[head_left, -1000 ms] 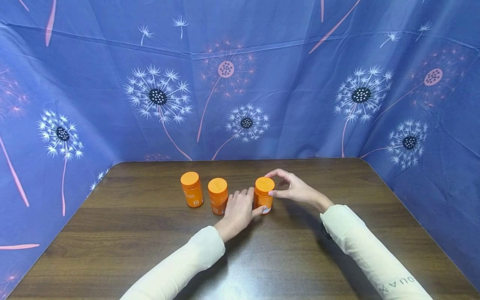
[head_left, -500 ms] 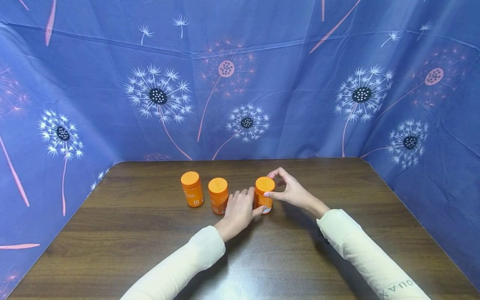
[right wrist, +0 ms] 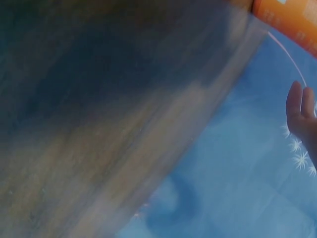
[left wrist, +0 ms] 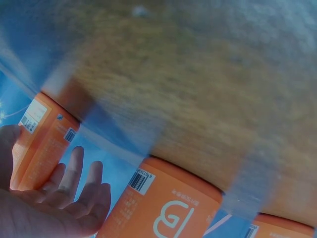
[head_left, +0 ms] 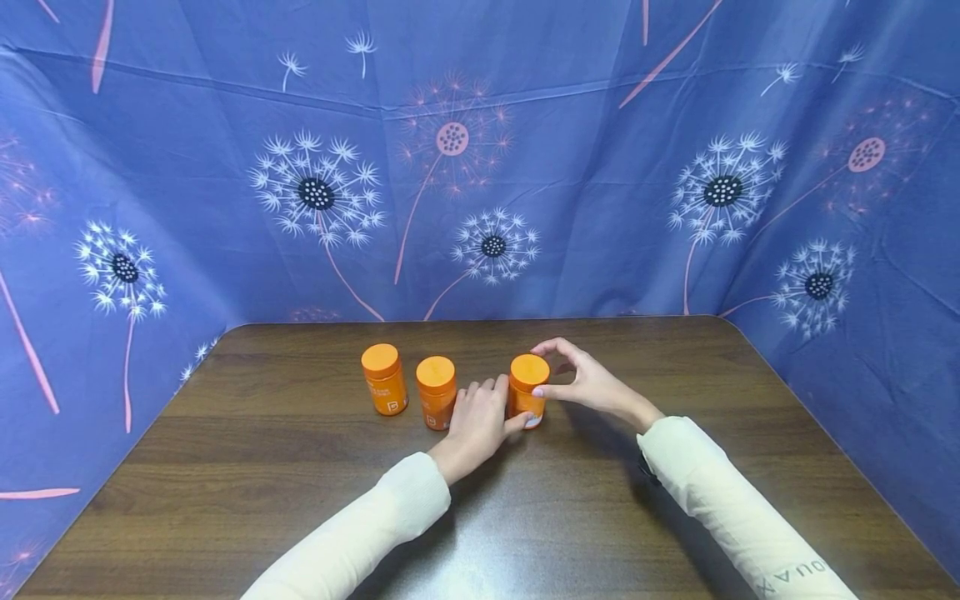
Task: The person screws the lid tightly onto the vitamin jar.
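Observation:
Three orange jars with orange lids stand upright in a row on the table. My left hand (head_left: 478, 421) holds the body of the rightmost jar (head_left: 519, 403) between thumb and index finger, its other fingers stretched toward the middle jar (head_left: 437, 393). On that rightmost jar's lid (head_left: 529, 368), my right hand (head_left: 588, 385) pinches the rim from the right, thumb in front and index finger behind. The left wrist view has the held jar (left wrist: 47, 141) by the thumb, its lid out of frame. In the right wrist view, two raised fingers (right wrist: 301, 106) show below the jar (right wrist: 292, 17).
At the left end of the row stands the third jar (head_left: 385, 382), a little apart from the middle one. The brown wooden table (head_left: 262, 467) ends at the back against a blue dandelion-print cloth (head_left: 585, 208), which also rises on both sides.
My right hand has shifted slightly around the lid, its thumb moving left across the front and then partly back. My left hand and all the jars stay in place.

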`<action>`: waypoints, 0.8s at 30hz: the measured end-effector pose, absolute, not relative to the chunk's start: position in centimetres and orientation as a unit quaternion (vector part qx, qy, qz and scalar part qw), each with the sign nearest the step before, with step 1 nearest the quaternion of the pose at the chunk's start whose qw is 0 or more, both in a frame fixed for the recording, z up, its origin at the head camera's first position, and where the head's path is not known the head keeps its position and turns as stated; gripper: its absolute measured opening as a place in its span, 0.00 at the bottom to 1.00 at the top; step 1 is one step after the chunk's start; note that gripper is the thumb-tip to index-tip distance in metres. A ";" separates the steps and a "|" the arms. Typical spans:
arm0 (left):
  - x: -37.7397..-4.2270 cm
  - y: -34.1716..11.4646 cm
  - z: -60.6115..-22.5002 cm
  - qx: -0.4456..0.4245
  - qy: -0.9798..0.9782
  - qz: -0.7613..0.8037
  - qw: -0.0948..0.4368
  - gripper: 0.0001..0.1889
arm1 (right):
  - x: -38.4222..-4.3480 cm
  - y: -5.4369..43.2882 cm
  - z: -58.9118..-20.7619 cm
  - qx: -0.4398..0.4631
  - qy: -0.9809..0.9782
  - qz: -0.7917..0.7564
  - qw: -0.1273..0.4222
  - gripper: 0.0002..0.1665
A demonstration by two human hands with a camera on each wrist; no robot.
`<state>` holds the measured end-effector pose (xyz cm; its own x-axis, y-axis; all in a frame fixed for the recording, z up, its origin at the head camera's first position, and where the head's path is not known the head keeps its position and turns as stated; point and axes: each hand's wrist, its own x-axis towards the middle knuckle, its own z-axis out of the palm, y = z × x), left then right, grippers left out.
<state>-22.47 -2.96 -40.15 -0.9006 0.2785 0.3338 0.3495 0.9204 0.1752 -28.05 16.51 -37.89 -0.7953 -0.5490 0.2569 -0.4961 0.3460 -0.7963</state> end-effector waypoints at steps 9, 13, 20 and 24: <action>-22.6 -3.0 -40.3 -0.161 -0.969 -0.116 0.149 0.28 | -28.7 17.3 -36.8 -0.377 0.803 -0.457 0.064 0.32; -22.5 -3.0 -40.2 -0.164 -0.968 -0.114 0.153 0.28 | -29.0 17.5 -36.5 -0.396 0.798 -0.449 0.075 0.31; -22.5 -3.0 -40.2 -0.165 -0.967 -0.110 0.160 0.28 | -29.1 17.5 -36.7 -0.420 0.780 -0.454 0.092 0.29; -22.5 -3.0 -40.2 -0.164 -0.968 -0.108 0.158 0.28 | -29.2 17.6 -36.7 -0.421 0.781 -0.454 0.084 0.27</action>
<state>-22.50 -3.02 -40.16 -0.8968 0.2825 0.3406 0.3506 0.9232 0.1572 -29.16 17.56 -36.71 -0.6321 -0.7329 0.2516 -0.5807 0.2330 -0.7800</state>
